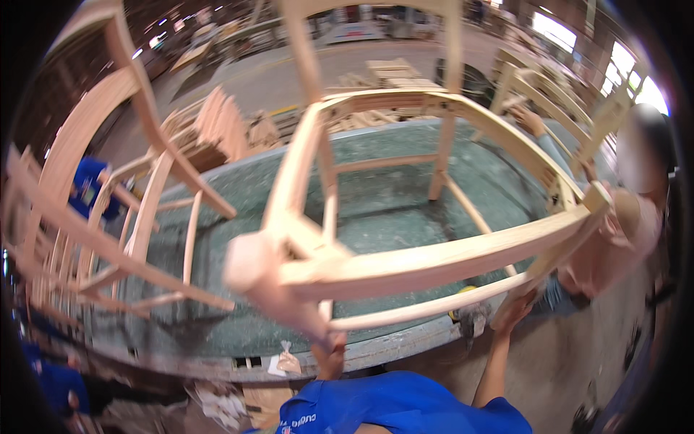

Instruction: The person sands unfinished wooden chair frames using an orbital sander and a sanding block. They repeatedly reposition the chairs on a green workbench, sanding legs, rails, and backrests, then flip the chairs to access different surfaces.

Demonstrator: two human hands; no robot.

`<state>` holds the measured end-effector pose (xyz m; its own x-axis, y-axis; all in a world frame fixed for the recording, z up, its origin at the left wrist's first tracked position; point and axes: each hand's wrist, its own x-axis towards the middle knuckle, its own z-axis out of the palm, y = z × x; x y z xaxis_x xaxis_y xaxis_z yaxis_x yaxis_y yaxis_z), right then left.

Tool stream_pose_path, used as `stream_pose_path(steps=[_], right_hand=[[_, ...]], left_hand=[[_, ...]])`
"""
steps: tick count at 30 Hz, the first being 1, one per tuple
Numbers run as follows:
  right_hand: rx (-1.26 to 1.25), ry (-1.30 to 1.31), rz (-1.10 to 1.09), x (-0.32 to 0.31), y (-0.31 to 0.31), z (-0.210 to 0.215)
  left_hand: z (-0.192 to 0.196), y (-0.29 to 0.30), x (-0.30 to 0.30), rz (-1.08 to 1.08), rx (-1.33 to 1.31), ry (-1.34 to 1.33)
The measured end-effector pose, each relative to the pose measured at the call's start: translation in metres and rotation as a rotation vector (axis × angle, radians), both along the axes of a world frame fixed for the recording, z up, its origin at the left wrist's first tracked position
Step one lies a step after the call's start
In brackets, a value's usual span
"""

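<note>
A pale wooden chair frame without a seat stands in front of me, its backrest posts on the far side. My left hand is closed around the lower part of its left front leg, which is blurred. On the other side, my right hand grips the lower right front leg. Both front legs come down near the table's front edge, and a thin round rail joins them. Behind, the rear legs reach down over the green tabletop; whether they rest on it I cannot tell.
More wooden chair frames lie on the table to the left. A co-worker in a pink top handles another chair frame at the right. A person in blue is at the far left. Wooden parts are stacked beyond the table.
</note>
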<state>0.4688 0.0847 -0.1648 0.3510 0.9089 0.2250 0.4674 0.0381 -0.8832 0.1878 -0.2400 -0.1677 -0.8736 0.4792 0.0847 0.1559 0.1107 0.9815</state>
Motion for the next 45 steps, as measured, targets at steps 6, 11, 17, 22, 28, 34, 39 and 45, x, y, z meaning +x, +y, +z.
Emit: stream_pose_path(steps=[6,11,17,22,28,34,39,45], right_hand=[[0.092,0.058,0.304,0.029,0.138,0.008],[0.144,-0.088,0.422,-0.024,0.108,0.031],[-0.430,0.408,1.035,-0.102,-0.061,0.021],[-0.876,0.372,1.398,-0.171,-0.159,0.021],[-1.209,0.312,1.913,-0.255,-0.206,0.022],[-1.062,0.185,2.009,-0.375,-0.253,0.020],[-0.077,0.408,1.810,-0.538,-0.312,0.086],[-0.152,0.519,1.885,-0.615,-0.375,0.128]], left_hand=[[0.003,0.167,-0.029,-0.155,-0.066,-0.008],[-0.015,0.210,-0.059,-0.189,-0.243,-0.051],[-0.010,0.161,-0.036,-0.093,-0.257,0.123],[0.015,0.044,-0.013,-0.400,-0.066,-0.354],[0.015,-0.074,-0.046,-0.243,0.118,-0.583],[0.028,-0.119,-0.082,0.305,0.200,-0.349],[0.029,-0.186,-0.102,0.512,0.301,-0.308],[0.029,-0.234,-0.117,0.667,0.298,-0.317]])
